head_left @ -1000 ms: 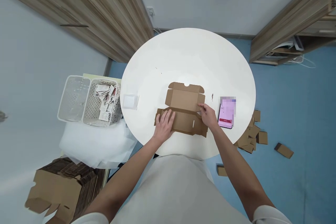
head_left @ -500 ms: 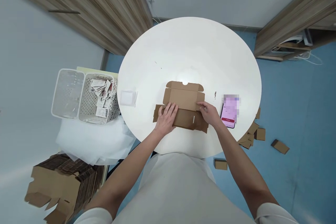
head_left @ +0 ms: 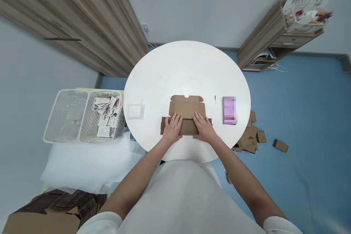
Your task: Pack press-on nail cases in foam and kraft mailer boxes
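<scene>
An unfolded brown cardboard mailer box [head_left: 187, 107] lies on the white round table [head_left: 189, 69] in front of me. Its far panel has side flaps and a notched tuck edge. Across the left part of the near panel rests my left hand [head_left: 172, 128], fingers over the crease and thumb at the near edge. My right hand [head_left: 204, 128] grips the right part the same way, fingertips on the fold line. The hands cover much of the near panel, and its side flaps stick out beyond them.
A phone [head_left: 229, 110] lies on the table's right, a small white packet [head_left: 135, 111] on its left. White baskets [head_left: 117, 117], one with paper slips, stand beside the table. Below are white sheets [head_left: 90, 164] and stacked cardboard [head_left: 44, 223]. Folded boxes [head_left: 248, 139] lie on the floor.
My right hand has moved from the box's right side flap inward onto the near panel. My left hand stays on the left part. The camera view has shifted, showing more of the room.
</scene>
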A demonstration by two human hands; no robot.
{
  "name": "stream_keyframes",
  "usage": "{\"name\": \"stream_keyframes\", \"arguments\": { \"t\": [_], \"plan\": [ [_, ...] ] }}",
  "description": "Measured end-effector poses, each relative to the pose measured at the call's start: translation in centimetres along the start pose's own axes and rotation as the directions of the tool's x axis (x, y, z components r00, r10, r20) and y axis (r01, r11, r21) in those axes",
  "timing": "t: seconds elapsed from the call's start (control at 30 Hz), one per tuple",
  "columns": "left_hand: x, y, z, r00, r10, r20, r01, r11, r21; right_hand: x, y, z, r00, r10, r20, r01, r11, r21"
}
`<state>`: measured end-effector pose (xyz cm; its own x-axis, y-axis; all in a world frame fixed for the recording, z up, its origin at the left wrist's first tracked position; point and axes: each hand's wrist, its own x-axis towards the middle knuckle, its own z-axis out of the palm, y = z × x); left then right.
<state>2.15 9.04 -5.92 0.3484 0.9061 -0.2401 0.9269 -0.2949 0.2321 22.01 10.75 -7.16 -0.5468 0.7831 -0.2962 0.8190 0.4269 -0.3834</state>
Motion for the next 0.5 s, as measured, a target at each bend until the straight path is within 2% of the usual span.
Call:
{"name": "stream_keyframes", "arguments": {
  "t": [0.07, 0.13, 0.23, 0.27, 0.37, 0.5],
  "plan": [
    [-2.0, -0.8, 0.2, 0.999, -0.042, -0.033, 0.042, 0.999, -0.011, -0.2, -1.1, 0.8, 1.0, 0.01, 0.006, -0.01, 1.0, 0.018],
    [-4.5, -2.0, 0.9, 0.978, -0.183, -0.098, 0.176, 0.981, -0.076, -0.5, -2.1, 1.7, 1.0, 0.026, 0.0, -0.026, 0.998, 0.058],
    [-7.8, -4.6, 2.6, 0.88, -0.458, -0.127, 0.405, 0.862, -0.306, -0.9, -3.7, 3.2, 0.999, 0.043, -0.022, -0.04, 0.992, 0.124],
    [-8.6, -5.5, 3.2, 0.876, -0.472, -0.102, 0.399, 0.827, -0.396, -1.0, -4.1, 3.7, 0.998, 0.05, -0.033, -0.045, 0.989, 0.142],
    [-9.5, -7.2, 4.8, 0.915, -0.398, -0.07, 0.28, 0.75, -0.599, -1.5, -5.2, 4.8, 0.995, 0.082, -0.062, -0.07, 0.982, 0.174],
    [-8.8, -7.8, 5.4, 0.874, -0.483, -0.06, 0.301, 0.633, -0.713, -1.7, -5.9, 5.4, 0.99, 0.126, -0.067, -0.112, 0.976, 0.186]
  ]
}}
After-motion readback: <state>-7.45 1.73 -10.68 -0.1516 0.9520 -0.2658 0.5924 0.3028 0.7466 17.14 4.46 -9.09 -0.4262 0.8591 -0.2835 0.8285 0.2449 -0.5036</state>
